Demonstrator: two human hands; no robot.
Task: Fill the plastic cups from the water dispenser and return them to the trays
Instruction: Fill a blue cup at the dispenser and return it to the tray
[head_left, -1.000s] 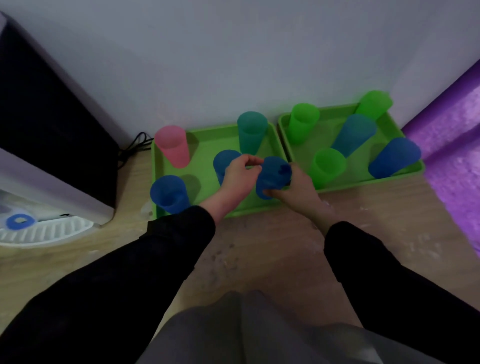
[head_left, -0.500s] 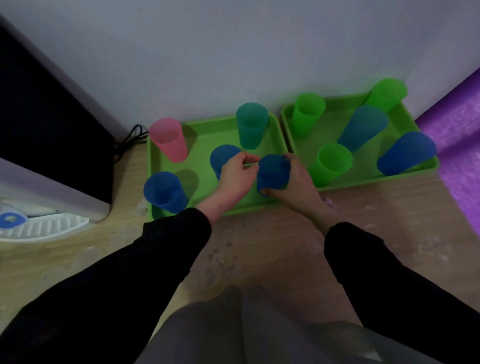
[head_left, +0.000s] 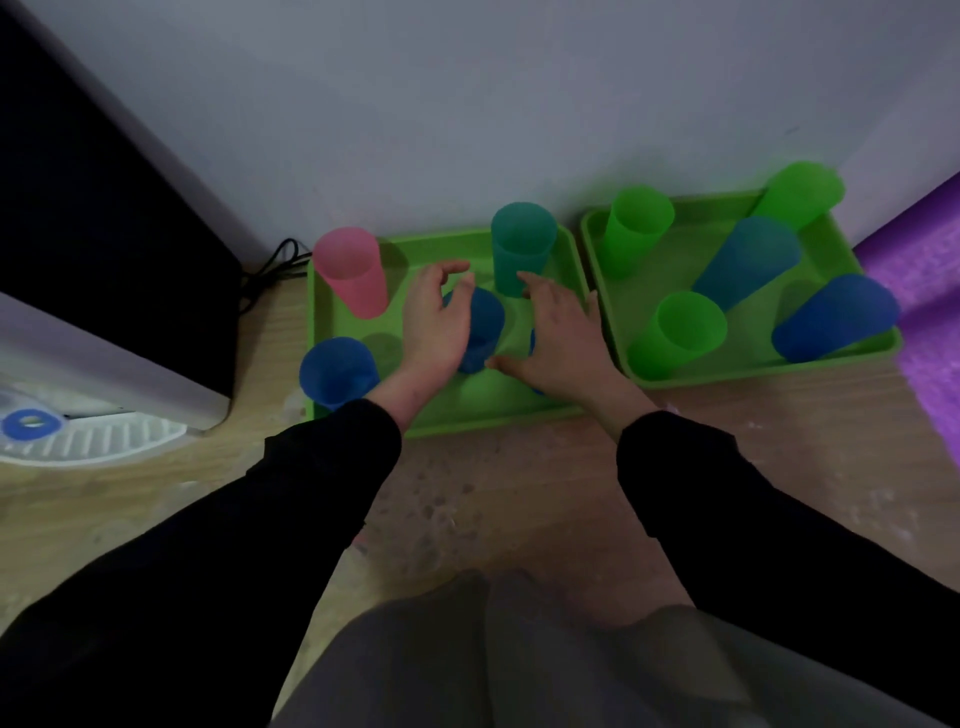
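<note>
We have both hands over the left tray (head_left: 550, 415), the tray nearer the water dispenser (head_left: 104, 332). Our left hand (head_left: 434, 325) curls loosely, fingers spread, around a blue cup (head_left: 480, 327) at the tray's middle. Our right hand (head_left: 563, 338) lies open, covering another blue cup (head_left: 533, 340) almost entirely; whether it grips, we cannot tell. Nine more cups stand on the two trays, one blue cap on the dispenser's grille. Whether any holds water we cannot see, so the filling looks largely ahead.
</note>
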